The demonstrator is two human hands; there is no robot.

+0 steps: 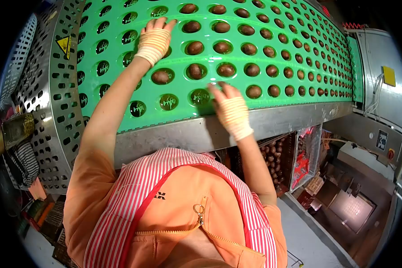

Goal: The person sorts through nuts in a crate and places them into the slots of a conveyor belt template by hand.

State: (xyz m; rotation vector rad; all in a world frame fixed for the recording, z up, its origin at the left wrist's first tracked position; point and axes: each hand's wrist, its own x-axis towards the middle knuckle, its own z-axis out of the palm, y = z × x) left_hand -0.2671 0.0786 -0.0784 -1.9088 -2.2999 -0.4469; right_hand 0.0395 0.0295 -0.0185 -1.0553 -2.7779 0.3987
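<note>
Brown egg-shaped pieces (194,48), which look like chocolate eggs, sit in oval hollows of a green mould belt (183,118). My left hand (155,41), in a striped glove with bare fingertips, reaches over the belt with its fingers spread near an unfilled hollow (158,11). No piece shows in it; what lies under the palm is hidden. My right hand (232,111), gloved alike, is at the near edge. Its fingers are apart and slightly blurred, beside an unfilled hollow (200,97) and below a brown egg (226,69). I see nothing between them.
A metal rail (178,139) runs along the belt's near side. Left stands a perforated metal guard (60,102) with a yellow warning sign (64,46). Below right, a crate holds more brown pieces (272,156), beside a box with red wrappers (302,165). A grey machine cabinet (379,53) stands far right.
</note>
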